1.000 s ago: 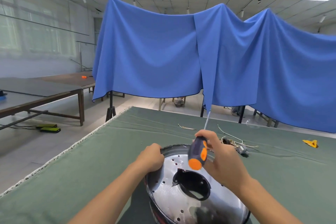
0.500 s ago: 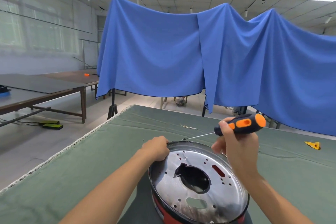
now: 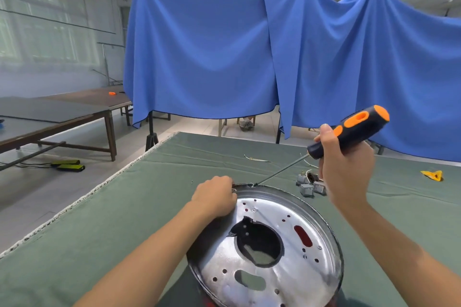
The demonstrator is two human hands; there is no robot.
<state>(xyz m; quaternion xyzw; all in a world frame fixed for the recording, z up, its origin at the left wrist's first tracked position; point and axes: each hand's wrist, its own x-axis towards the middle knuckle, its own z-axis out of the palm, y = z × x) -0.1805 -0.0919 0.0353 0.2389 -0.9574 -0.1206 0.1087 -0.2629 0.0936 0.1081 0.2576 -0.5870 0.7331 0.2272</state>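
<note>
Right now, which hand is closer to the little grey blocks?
Right. The right hand hovers just beside the grey blocks; the left hand grips the pan rim farther left.

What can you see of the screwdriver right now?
The screwdriver has a black plastic-looking handle with orange inserts and an orange end, plus a thin metal shaft. The right hand grips the handle's front. It slants, handle up and right, tip down at the far rim of the metal base, beside the left hand.

The green-clothed tabletop (image 3: pixel 124 219) carries a round metal cooker base (image 3: pixel 269 209) under the left hand (image 3: pixel 214 195), small grey blocks (image 3: pixel 306 188) just beside the right hand (image 3: pixel 346 169), thin wire (image 3: pixel 257 159) beyond both hands, and a yellow scrap (image 3: pixel 432 175) well right of them.
</note>
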